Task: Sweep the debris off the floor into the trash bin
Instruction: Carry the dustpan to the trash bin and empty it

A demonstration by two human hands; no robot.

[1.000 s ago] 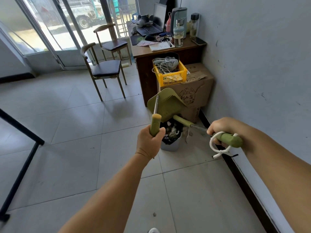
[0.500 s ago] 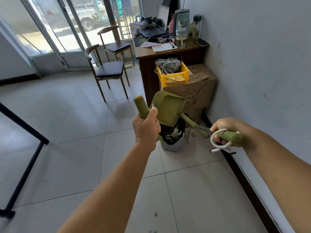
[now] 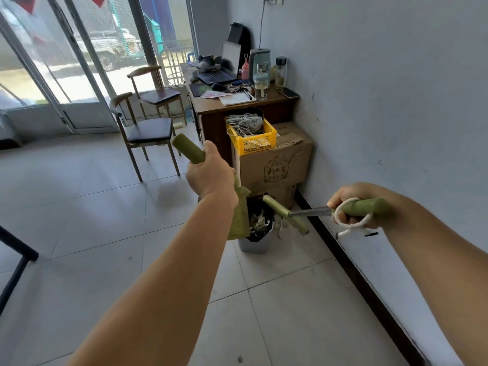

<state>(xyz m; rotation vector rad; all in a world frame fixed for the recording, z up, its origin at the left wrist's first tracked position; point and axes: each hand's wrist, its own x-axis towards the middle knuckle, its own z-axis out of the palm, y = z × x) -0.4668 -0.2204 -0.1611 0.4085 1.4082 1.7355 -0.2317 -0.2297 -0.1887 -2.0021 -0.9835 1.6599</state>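
Green dustpan (image 3: pixel 239 217) tilts over the trash bin (image 3: pixel 254 244), my left hand (image 3: pixel 208 175) gripping its handle; my right hand (image 3: pixel 351 204) grips the broom handle (image 3: pixel 369 207) beside the bin.

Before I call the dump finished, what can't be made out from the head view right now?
- Dustpan inside: turned edge-on over the trash bin, left hand covering its top, so leftover debris is hidden.
- Broom head: only its green bar shows; bristles are hidden behind it.
- Bin fill level: partly screened by the dustpan.
- Dark floor specks: too small to identify.
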